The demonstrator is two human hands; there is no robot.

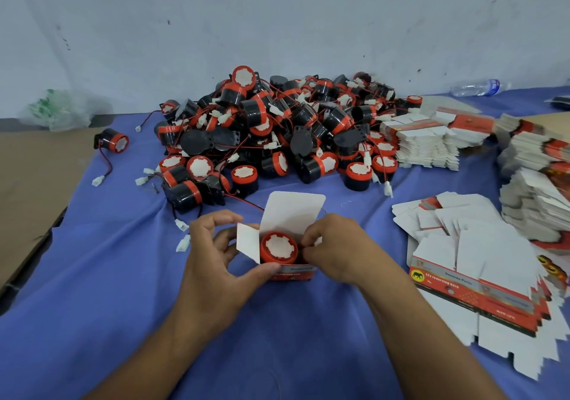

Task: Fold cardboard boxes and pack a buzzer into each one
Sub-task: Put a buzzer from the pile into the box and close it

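A small red-and-white cardboard box (pixel 293 211) stands open on the blue cloth at centre, its white lid flap raised. Inside it sits a buzzer (pixel 279 247), red rim and white face up. My left hand (pixel 216 251) grips the box's left side, thumb along the front edge, fingers at the left side flap. My right hand (pixel 336 247) pinches the right side flap by the buzzer. A big heap of black-and-red buzzers (pixel 277 131) with red wires and white plugs lies just behind the box.
Flat unfolded boxes (pixel 481 279) spread at the right, with taller stacks (pixel 425 143) behind them. One lone buzzer (pixel 112 142) lies far left. A plastic bag (pixel 58 109) and a water bottle (pixel 478 87) rest against the wall. Brown cardboard (pixel 34 183) borders the cloth's left.
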